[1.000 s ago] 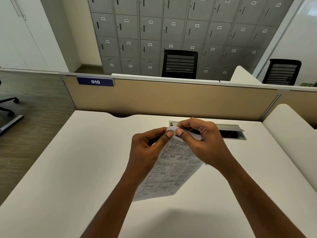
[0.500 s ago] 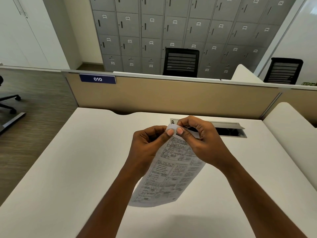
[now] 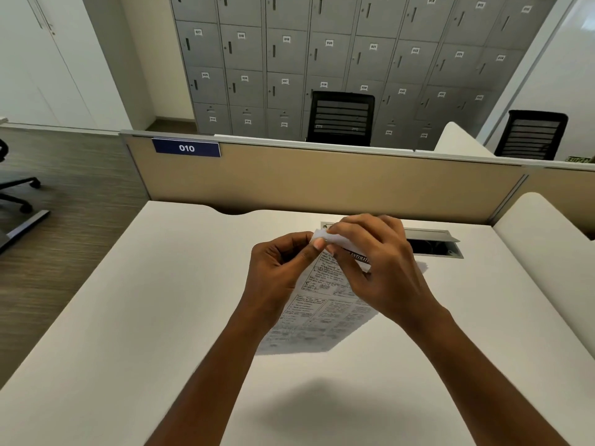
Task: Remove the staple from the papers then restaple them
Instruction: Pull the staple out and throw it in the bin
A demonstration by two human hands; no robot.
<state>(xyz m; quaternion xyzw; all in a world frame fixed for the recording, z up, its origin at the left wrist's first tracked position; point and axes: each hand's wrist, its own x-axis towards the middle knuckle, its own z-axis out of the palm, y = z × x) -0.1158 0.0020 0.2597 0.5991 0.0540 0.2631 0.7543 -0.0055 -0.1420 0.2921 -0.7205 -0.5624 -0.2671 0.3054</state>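
I hold a set of printed papers (image 3: 322, 304) above the white desk (image 3: 161, 317), its lower end hanging towards me. My left hand (image 3: 277, 272) pinches the top corner from the left, thumb on the folded-over corner. My right hand (image 3: 376, 268) grips the same top edge from the right, fingers curled over the fold and covering the upper right part of the sheet. The staple itself is too small to make out. No stapler is in view.
An open cable tray (image 3: 431, 244) is set into the desk behind my right hand. A beige partition (image 3: 322, 185) with a "010" label (image 3: 186, 148) closes the far edge. A second desk (image 3: 547, 252) adjoins on the right. Chairs and grey lockers stand beyond.
The papers have tilted and their lower end has swung slightly right. My right hand has shifted further over the top corner, folding it down more.
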